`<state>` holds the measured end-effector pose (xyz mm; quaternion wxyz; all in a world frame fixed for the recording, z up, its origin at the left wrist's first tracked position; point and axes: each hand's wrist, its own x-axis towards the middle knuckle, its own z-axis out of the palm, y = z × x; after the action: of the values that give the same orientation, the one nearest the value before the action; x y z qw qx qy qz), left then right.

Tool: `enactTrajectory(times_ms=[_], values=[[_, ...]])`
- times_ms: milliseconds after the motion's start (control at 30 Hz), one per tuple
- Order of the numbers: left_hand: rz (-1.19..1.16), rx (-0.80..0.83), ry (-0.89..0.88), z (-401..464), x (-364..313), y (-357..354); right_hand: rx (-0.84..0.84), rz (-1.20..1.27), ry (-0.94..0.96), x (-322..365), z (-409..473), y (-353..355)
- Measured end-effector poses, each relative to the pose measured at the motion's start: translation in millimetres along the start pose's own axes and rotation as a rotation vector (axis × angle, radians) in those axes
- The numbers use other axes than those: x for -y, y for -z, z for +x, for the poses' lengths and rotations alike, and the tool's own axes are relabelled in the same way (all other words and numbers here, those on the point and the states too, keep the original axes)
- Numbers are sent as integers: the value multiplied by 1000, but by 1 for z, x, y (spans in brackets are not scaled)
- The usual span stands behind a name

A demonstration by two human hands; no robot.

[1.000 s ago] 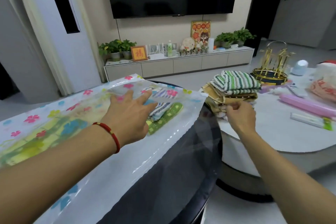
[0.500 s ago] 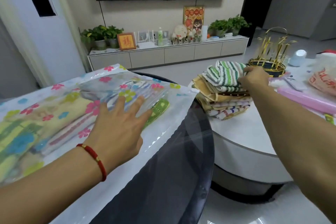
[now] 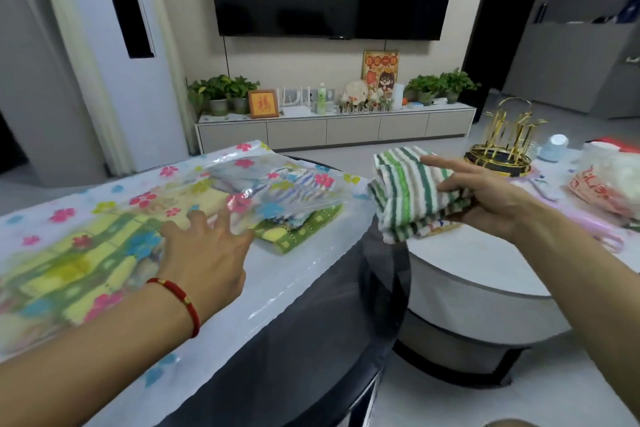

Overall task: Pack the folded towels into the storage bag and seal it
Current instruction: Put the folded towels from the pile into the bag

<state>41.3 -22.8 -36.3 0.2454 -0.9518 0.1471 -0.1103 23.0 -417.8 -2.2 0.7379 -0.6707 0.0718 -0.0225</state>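
A clear storage bag (image 3: pixel 104 204) printed with pink, blue and yellow flowers lies across the dark round table (image 3: pixel 311 322). Folded towels show through it, and a green checked towel (image 3: pixel 298 230) pokes out at its open mouth. My left hand (image 3: pixel 204 250) lifts the bag's top layer at the mouth, fingers pinching the plastic. My right hand (image 3: pixel 485 198) holds a folded green-and-white striped towel (image 3: pixel 408 198) in the air between the two tables, just right of the bag's mouth. A strip of another towel (image 3: pixel 436 228) shows under it.
A white round table (image 3: pixel 485 263) stands to the right, lower than the dark one. On it are a gold cup rack (image 3: pixel 498 149), a pink flat object (image 3: pixel 588 218) and a plastic bag with red print (image 3: pixel 602 191). A TV cabinet (image 3: pixel 332 128) lines the far wall.
My right hand took the striped towel off the stack and carried it left toward the bag. My left hand went from pressing flat on the bag to lifting its top layer.
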Motion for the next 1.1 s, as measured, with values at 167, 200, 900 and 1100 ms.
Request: enactTrajectory(times_ms=[167, 200, 900, 1100], values=[[95, 185, 12, -38, 35, -6, 285, 47, -62, 0, -60, -45], [74, 211, 14, -41, 44, -4, 353, 29, -95, 0, -65, -58], [-65, -25, 8, -25, 93, 24, 184, -161, -227, -127, -14, -280], [-87, -46, -55, -7, 60, 24, 218, -373, -207, -97, -16, -179]])
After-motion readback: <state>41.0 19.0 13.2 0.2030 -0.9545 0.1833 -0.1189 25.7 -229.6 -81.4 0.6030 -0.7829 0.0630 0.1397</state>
